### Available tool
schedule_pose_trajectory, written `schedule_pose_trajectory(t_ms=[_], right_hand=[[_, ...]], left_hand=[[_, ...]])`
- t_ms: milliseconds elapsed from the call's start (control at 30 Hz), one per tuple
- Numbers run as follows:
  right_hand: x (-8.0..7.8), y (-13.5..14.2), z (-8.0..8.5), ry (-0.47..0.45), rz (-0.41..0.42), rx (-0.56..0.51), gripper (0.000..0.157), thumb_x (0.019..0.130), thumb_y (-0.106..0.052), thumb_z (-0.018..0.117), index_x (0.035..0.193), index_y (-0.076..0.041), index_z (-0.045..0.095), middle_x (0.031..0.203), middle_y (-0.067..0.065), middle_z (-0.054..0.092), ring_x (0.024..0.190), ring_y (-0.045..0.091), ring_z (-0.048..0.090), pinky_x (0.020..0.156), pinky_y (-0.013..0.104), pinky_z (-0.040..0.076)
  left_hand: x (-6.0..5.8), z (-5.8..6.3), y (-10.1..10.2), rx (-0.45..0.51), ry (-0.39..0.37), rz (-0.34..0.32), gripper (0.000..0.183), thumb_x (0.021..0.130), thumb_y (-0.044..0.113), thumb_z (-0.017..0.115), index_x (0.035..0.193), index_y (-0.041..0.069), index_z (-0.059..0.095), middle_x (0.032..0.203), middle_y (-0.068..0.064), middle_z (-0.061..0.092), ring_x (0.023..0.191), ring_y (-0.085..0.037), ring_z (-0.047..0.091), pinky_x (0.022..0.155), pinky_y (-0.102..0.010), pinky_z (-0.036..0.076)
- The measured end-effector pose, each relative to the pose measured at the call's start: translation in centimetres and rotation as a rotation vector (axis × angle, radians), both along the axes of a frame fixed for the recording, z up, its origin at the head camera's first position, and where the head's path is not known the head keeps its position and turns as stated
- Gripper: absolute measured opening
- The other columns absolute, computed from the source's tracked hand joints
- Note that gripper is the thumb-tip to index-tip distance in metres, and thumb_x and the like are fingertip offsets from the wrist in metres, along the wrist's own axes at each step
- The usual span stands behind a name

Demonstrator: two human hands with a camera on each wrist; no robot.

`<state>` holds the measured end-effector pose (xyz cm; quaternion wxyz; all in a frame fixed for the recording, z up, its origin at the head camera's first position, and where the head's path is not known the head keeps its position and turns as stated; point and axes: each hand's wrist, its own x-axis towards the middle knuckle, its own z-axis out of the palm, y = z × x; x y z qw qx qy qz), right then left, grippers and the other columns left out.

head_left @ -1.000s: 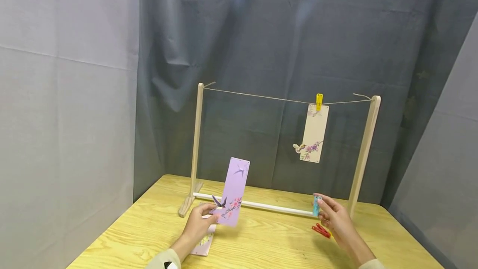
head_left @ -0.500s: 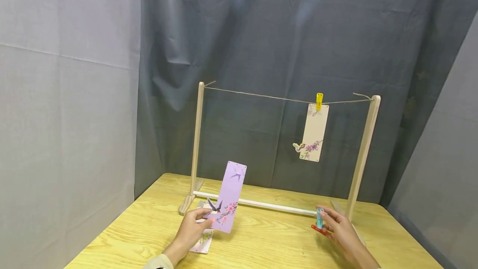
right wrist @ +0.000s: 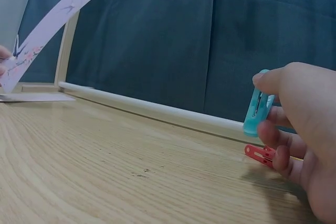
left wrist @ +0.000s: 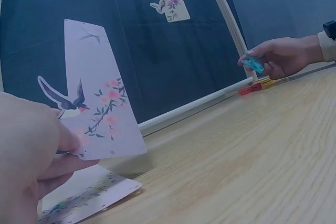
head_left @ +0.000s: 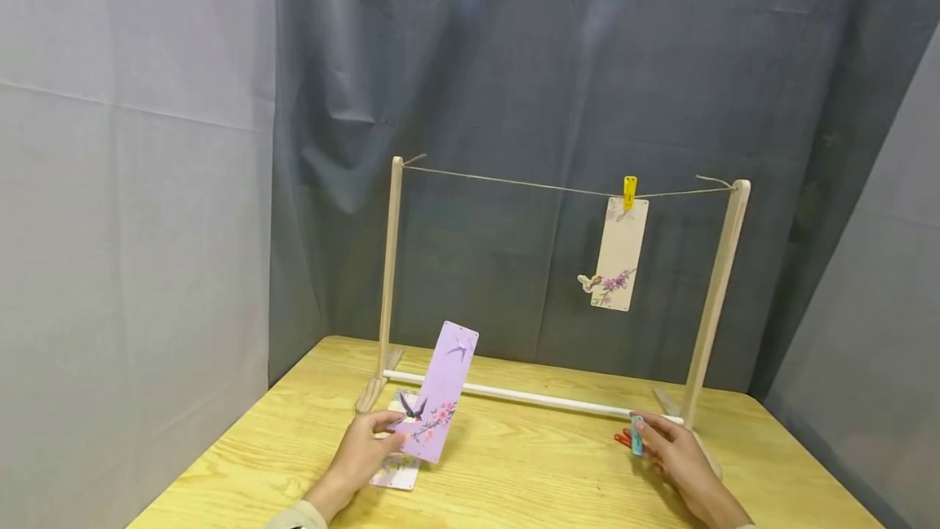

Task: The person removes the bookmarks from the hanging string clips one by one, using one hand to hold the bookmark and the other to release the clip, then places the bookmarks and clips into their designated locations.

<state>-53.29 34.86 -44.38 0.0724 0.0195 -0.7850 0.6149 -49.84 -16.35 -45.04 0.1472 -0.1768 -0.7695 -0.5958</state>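
Two hands work above the desk (head_left: 529,476), each with something pinched in its fingers: the left hand (head_left: 357,454) grips the purple card (head_left: 441,390) by its lower left corner, tilted above a floral card (head_left: 396,474) lying flat; the right hand (head_left: 685,461) holds the blue clothespin (head_left: 637,436) between thumb and fingers, near the red clothespin (head_left: 622,437). The purple card looks light, thin and fairly stiff — probably smooth enough to slip if held loosely. Its bird cut-out juts past the left edge and would likely bend first, so a plain stretch of edge seems the safer hold. The clothespin is likely light, hard and springy, best squeezed at its handle end.

The left fingers cover the purple card's corner, and that card hides much of the floral one. Something yellow (left wrist: 265,83) beside the red clothespin is hard to make out.
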Motion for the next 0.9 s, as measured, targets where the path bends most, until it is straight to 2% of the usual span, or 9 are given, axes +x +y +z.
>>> schedule_pose_trajectory(t_ms=[267,500,633,800,900], right_hand=[[-0.1,-0.5,-0.3,-0.005,-0.02,0.036,0.059,0.106,-0.035,0.062,0.147,0.006,0.049,0.091,0.004,0.062,0.069,0.015,0.052,0.055,0.025,0.043],[0.2,-0.6,-0.7,0.011,-0.027,0.133,0.048,0.106,-0.027,0.062,0.141,0.006,0.056,0.078,0.007,0.061,0.059,0.015,0.047,0.05,0.026,0.04],[0.2,-0.6,-0.9,0.026,-0.012,0.188,0.047,0.106,-0.027,0.062,0.14,0.006,0.057,0.074,0.008,0.058,0.055,0.014,0.043,0.049,0.026,0.04],[0.4,-0.5,-0.9,0.056,-0.035,0.276,0.045,0.107,-0.023,0.061,0.14,0.006,0.057,0.079,0.008,0.062,0.06,0.016,0.05,0.05,0.027,0.044],[0.6,-0.3,-0.8,0.07,-0.038,0.322,0.044,0.107,-0.024,0.061,0.14,0.005,0.059,0.086,0.008,0.063,0.064,0.018,0.053,0.051,0.027,0.045]], left_hand=[[0.5,-0.1,-1.0,-0.073,0.032,0.056,0.031,0.089,-0.002,0.073,0.118,-0.01,0.069,0.112,-0.02,0.071,0.093,-0.024,0.068,0.075,-0.026,0.058],[0.9,0.0,-1.1,-0.066,0.002,0.023,0.031,0.088,-0.004,0.072,0.119,-0.011,0.068,0.111,-0.021,0.07,0.083,-0.022,0.069,0.072,-0.026,0.058],[1.2,0.1,-1.2,-0.079,-0.02,0.011,0.031,0.089,-0.004,0.072,0.12,-0.01,0.068,0.116,-0.023,0.068,0.077,-0.023,0.07,0.069,-0.026,0.058],[1.3,0.2,-1.3,-0.078,-0.024,-0.017,0.031,0.09,-0.004,0.071,0.12,-0.009,0.068,0.117,-0.022,0.067,0.074,-0.026,0.07,0.068,-0.029,0.058],[1.4,0.1,-1.3,-0.085,-0.021,-0.008,0.03,0.089,-0.004,0.072,0.118,-0.007,0.07,0.115,-0.019,0.067,0.069,-0.023,0.068,0.066,-0.027,0.057]])
